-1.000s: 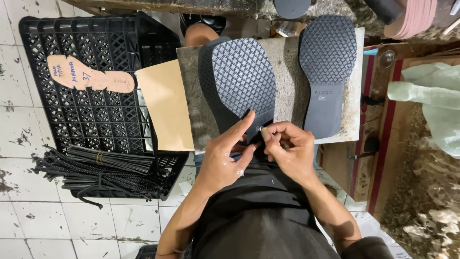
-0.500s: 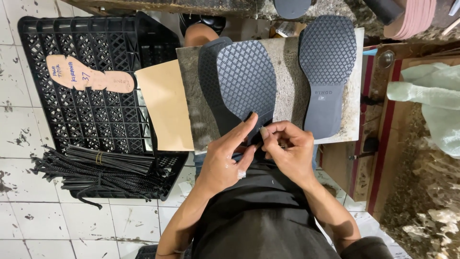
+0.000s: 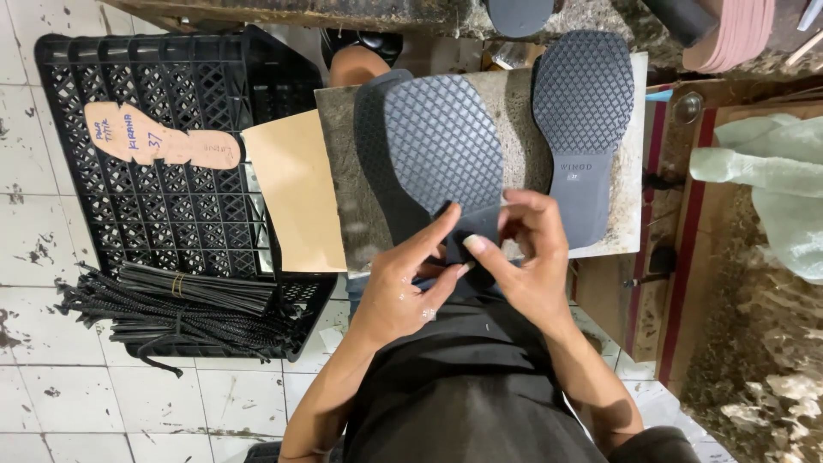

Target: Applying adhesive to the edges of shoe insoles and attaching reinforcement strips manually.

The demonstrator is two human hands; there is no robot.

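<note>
Pinching at the narrow heel end of a dark grey rubber shoe sole with a diamond tread point(image 3: 441, 146), both hands worked close together at the near edge of the grey stone slab surface point(image 3: 514, 116). That sole lay tread-up on the left half of the slab, its broad toe end pointing away from the person. The left hand point(image 3: 403, 287) was closed narrow, its forefinger stretched along the sole's waist and its thumb tucked under. The right hand point(image 3: 527, 257) curled over the same spot, thumb and fingertips nipping the black edge; whether a second layer was caught between them could not be told, since the fingers hid the joint.

A second dark rubber sole with the same tread point(image 3: 583, 111) lay on the right half of the slab, well apart from the hands and untouched. Just left of the slab sat a tan sheet of card point(image 3: 291, 189), and beyond that a black plastic lattice crate point(image 3: 163, 197) carrying a pale cardboard insole pattern point(image 3: 159, 141). A bundle of thin black straps point(image 3: 171, 304) lay across the crate's near corner.

To do this grip well, it seemed, the fingertips should stay right at the sole's margin, pressing evenly from both sides so the edge would not buckle. The sole's weight should stay resting on the slab, and the heel end should stay lined up square with the toe.
</note>
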